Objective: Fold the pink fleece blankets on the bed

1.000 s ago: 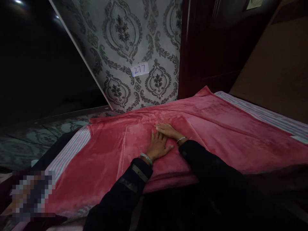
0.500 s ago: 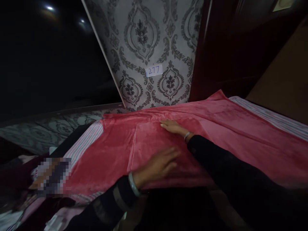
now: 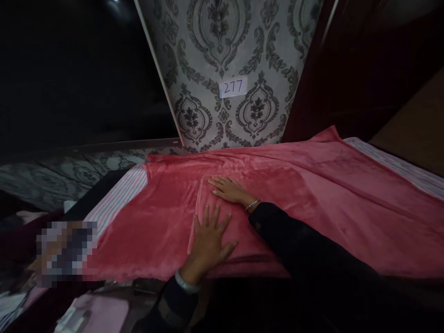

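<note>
A red plush blanket (image 3: 152,222) lies spread over a striped cloth (image 3: 120,194). Part of the blanket is folded over itself, and the fold's edge runs just left of my hands. Flat on the folded part, my left hand (image 3: 208,240) has its fingers spread. My right hand (image 3: 229,188) rests farther back on the same layer, palm down with fingers stretched to the left. Neither hand grips anything. A grey band circles my left wrist, and a thin bracelet my right.
Behind the blanket stands a patterned wall with a paper label (image 3: 233,87) reading 277. A large dark screen (image 3: 76,78) is at the left, a dark red panel (image 3: 347,74) at the right. Low on the left are a blurred-out patch and a pink seat-like surface (image 3: 104,312).
My left hand, blurred before, now lies flat and spread on the blanket near the fold's edge. My right hand has slid left across the blanket. The view has shifted slightly.
</note>
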`<state>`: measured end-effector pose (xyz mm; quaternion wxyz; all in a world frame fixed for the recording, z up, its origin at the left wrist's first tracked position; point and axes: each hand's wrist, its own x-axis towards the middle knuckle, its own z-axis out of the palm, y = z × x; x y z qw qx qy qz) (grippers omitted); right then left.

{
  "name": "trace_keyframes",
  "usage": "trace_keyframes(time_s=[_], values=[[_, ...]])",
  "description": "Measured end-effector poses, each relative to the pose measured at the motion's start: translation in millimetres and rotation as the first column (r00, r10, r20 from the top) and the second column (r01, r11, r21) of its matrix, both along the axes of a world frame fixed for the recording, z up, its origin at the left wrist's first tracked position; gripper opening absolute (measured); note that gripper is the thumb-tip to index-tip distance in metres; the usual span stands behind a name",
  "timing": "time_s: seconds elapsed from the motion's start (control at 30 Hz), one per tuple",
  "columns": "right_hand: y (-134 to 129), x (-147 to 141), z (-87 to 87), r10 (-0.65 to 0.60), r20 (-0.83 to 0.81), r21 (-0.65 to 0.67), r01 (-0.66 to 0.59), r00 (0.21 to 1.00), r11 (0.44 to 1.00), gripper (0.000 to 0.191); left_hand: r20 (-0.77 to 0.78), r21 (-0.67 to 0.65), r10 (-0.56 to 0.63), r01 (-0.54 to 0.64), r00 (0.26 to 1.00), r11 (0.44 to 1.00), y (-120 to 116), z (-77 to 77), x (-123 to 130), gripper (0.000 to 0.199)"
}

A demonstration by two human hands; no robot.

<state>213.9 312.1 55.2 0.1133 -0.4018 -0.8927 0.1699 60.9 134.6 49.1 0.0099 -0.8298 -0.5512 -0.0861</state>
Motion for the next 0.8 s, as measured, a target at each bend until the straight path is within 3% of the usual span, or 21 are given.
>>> trace_keyframes(time_s=[0.2, 0.33, 0.4, 0.5, 0.6, 0.67, 0.73, 0.8], values=[[-3, -4, 10.4, -0.008, 0.005, 0.041, 0.007, 1.0, 0.999, 0.061, 0.084, 0.171, 0.068, -0.082, 0.994, 0.982, -43, -25.7, -13, 0.073], [-15, -5, 21.7, 0.002, 0.049, 0.027, -0.004, 0.999, 1.0, 0.062, 0.143, 0.246, 0.077, -0.111, 0.987, 0.963, -55, -39.7, -20, 0.06], [-35, 0, 24.3, 0.035, 0.075, 0.002, -0.035, 0.997, 0.999, 0.065, 0.174, 0.255, 0.065, -0.109, 0.983, 0.961, -53, -43.6, -24, 0.055], [-89, 17, 16.9, 0.144, 0.055, 0.014, -0.145, 0.988, 0.989, 0.064, 0.206, 0.215, 0.034, -0.079, 0.978, 0.973, -47, -43.5, -36, 0.053], [-155, 45, 4.0, 0.265, -0.043, 0.074, -0.261, 0.963, 0.962, 0.068, 0.206, 0.12, 0.007, -0.033, 0.978, 0.992, -38, -29.4, -51, 0.048], [-187, 68, 2.0, 0.318, -0.103, 0.059, -0.313, 0.943, 0.948, 0.065, 0.163, 0.081, 0.005, -0.018, 0.987, 0.997, -30, -9.0, -54, 0.044], [-199, 94, 8.5, 0.345, -0.163, 0.025, -0.346, 0.924, 0.938, 0.056, 0.107, 0.104, 0.004, -0.015, 0.994, 0.995, -19, 18.8, -45, 0.042], [-191, 122, 20.6, 0.275, -0.214, 0.03, -0.275, 0.937, 0.961, 0.052, 0.087, 0.15, -0.045, 0.031, 0.995, 0.988, -2, 48.5, -17, 0.045]])
